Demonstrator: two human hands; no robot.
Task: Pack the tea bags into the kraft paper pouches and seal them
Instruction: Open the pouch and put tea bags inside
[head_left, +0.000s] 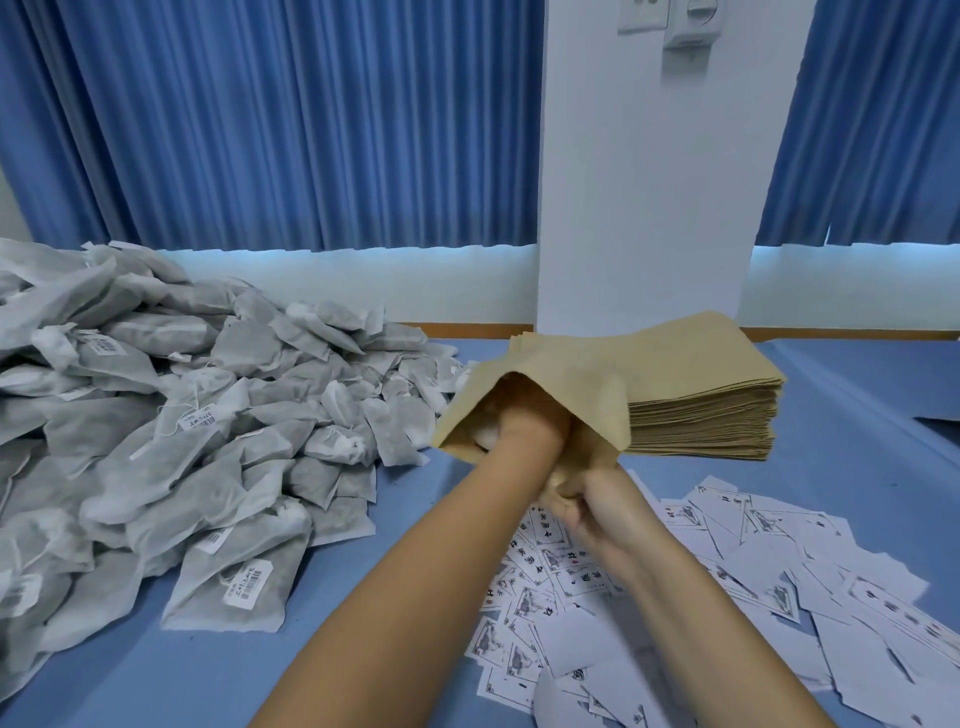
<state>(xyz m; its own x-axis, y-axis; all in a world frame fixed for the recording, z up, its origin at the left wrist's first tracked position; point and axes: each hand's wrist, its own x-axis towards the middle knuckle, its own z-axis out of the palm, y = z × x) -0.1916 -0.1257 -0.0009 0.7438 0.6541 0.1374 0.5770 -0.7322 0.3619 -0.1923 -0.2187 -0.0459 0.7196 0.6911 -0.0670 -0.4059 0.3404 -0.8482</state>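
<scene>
An open kraft paper pouch (550, 376) is held above the blue table, its mouth facing me. My left hand (527, 421) is pushed into the mouth past the wrist, so its fingers are hidden. A white tea bag (488, 435) shows inside the pouch beside that hand. My right hand (592, 506) grips the pouch's lower edge from underneath, fingers curled round the paper. A big heap of grey-white tea bags (182, 415) with strings and barcode tags fills the left of the table.
A thick stack of flat kraft pouches (701, 410) lies right behind the held pouch. Several printed white labels (727, 571) are scattered at the front right. Bare blue table (156, 686) shows at the front left. A white pillar and blue curtains stand behind.
</scene>
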